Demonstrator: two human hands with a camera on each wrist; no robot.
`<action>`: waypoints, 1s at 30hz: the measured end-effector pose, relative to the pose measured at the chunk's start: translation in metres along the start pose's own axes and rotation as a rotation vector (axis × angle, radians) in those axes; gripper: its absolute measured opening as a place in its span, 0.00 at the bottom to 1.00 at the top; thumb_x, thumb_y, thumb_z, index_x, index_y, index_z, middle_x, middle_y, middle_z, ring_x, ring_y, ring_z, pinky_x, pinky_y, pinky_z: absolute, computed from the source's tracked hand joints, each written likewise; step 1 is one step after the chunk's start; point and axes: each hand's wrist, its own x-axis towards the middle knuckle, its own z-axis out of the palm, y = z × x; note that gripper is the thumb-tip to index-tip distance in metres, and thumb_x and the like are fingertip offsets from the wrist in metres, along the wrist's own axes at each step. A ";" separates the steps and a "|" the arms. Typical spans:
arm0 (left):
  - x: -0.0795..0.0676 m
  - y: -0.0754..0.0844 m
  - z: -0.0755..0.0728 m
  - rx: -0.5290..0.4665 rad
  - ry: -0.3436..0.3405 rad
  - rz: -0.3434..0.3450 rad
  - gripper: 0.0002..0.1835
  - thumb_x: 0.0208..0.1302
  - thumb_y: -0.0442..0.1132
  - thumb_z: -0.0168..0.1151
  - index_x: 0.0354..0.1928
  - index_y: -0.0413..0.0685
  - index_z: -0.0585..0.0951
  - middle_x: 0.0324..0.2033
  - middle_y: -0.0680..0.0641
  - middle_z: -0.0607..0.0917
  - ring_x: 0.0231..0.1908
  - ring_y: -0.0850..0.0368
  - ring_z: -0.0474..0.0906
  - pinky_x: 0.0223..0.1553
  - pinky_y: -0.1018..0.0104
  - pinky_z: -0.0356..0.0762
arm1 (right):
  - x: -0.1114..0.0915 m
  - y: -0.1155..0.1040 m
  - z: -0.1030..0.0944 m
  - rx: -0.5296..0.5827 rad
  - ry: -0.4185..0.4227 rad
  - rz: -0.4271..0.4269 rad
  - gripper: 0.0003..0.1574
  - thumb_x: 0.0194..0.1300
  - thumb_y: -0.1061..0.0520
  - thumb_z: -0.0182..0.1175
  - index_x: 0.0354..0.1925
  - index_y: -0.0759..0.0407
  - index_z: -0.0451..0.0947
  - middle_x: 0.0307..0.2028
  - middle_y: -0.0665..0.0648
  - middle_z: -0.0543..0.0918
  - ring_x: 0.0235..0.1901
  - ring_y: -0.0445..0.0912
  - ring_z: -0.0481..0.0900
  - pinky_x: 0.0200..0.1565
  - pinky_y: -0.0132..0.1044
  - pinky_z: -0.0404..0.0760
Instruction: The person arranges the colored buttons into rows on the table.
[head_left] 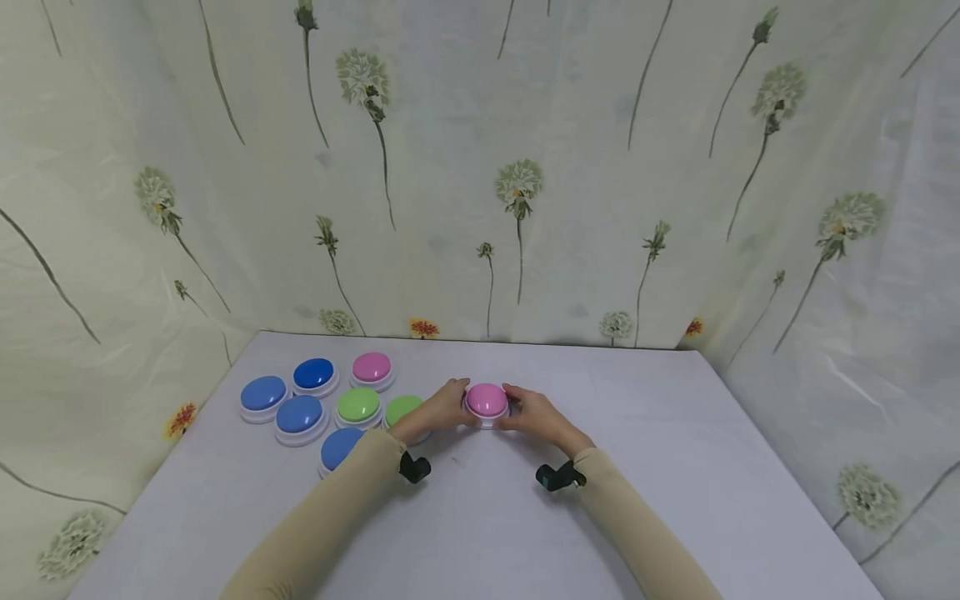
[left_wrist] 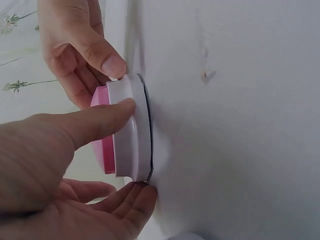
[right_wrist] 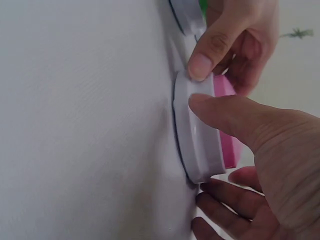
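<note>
Left hand (head_left: 447, 407) and right hand (head_left: 534, 417) grip a pink button (head_left: 487, 400) between them.
Its glossy dome (left_wrist: 108, 155) tops a round white base (left_wrist: 127, 152). White tabletop (head_left: 660, 433) stretches from the right hand to a straight edge (head_left: 787, 472); domed buttons (head_left: 358, 405) cluster beside the left hand; flowered sheeting (head_left: 577, 183) hangs beyond.

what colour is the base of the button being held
The base is white, seen best in the left wrist view.

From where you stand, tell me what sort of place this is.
Probably a makeshift indoor workspace: a white table, coloured buttons set out on it, and a flowered curtain behind and at both sides.
</note>
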 end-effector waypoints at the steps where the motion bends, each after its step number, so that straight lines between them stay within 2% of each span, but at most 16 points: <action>1: -0.001 -0.001 0.000 -0.017 0.003 0.000 0.48 0.53 0.42 0.72 0.71 0.32 0.57 0.63 0.32 0.69 0.64 0.42 0.68 0.66 0.52 0.66 | 0.000 -0.001 0.000 0.005 -0.009 0.002 0.51 0.53 0.50 0.72 0.68 0.67 0.62 0.65 0.65 0.71 0.66 0.56 0.68 0.65 0.52 0.67; 5: -0.005 -0.007 -0.003 -0.051 0.016 0.031 0.47 0.54 0.42 0.72 0.71 0.33 0.57 0.63 0.32 0.70 0.64 0.40 0.68 0.65 0.50 0.67 | -0.002 -0.004 0.001 0.022 -0.027 0.012 0.55 0.53 0.48 0.73 0.71 0.65 0.58 0.66 0.65 0.70 0.65 0.57 0.69 0.64 0.53 0.69; 9: -0.010 -0.012 -0.005 -0.090 0.022 0.063 0.46 0.56 0.43 0.70 0.71 0.36 0.57 0.65 0.33 0.68 0.65 0.40 0.66 0.65 0.48 0.67 | -0.005 -0.007 0.001 0.027 -0.011 0.029 0.57 0.53 0.46 0.73 0.72 0.62 0.57 0.68 0.64 0.68 0.64 0.59 0.70 0.61 0.55 0.72; 14: -0.022 -0.015 -0.012 -0.171 0.028 0.120 0.40 0.62 0.41 0.65 0.72 0.43 0.58 0.67 0.36 0.67 0.66 0.40 0.65 0.64 0.47 0.68 | -0.013 -0.016 -0.002 0.018 0.004 -0.014 0.55 0.54 0.47 0.72 0.73 0.52 0.56 0.71 0.58 0.64 0.69 0.58 0.63 0.64 0.58 0.67; 18: -0.034 -0.013 -0.021 -0.254 0.033 0.180 0.38 0.63 0.39 0.64 0.72 0.47 0.59 0.67 0.35 0.66 0.66 0.39 0.66 0.64 0.47 0.68 | -0.021 -0.032 -0.007 0.021 0.013 -0.087 0.53 0.54 0.47 0.72 0.73 0.48 0.58 0.71 0.55 0.64 0.71 0.55 0.60 0.66 0.58 0.64; 22: -0.046 -0.010 -0.029 -0.301 0.031 0.228 0.37 0.63 0.38 0.64 0.72 0.48 0.60 0.67 0.36 0.67 0.67 0.41 0.65 0.64 0.48 0.67 | -0.030 -0.045 -0.009 0.001 0.025 -0.134 0.52 0.54 0.46 0.72 0.72 0.47 0.60 0.70 0.53 0.65 0.71 0.53 0.61 0.66 0.57 0.65; 26: -0.060 -0.007 -0.035 -0.308 0.022 0.267 0.35 0.63 0.36 0.65 0.71 0.47 0.63 0.66 0.40 0.69 0.66 0.43 0.66 0.64 0.49 0.68 | -0.045 -0.054 -0.006 -0.041 0.036 -0.147 0.51 0.54 0.44 0.72 0.71 0.48 0.61 0.70 0.53 0.66 0.70 0.53 0.61 0.66 0.56 0.64; 30: -0.078 -0.006 -0.039 -0.298 0.004 0.272 0.33 0.62 0.41 0.66 0.69 0.51 0.66 0.66 0.46 0.71 0.65 0.47 0.68 0.64 0.51 0.68 | -0.060 -0.063 -0.003 -0.050 0.055 -0.136 0.51 0.53 0.44 0.72 0.71 0.49 0.62 0.69 0.53 0.68 0.69 0.54 0.63 0.65 0.56 0.66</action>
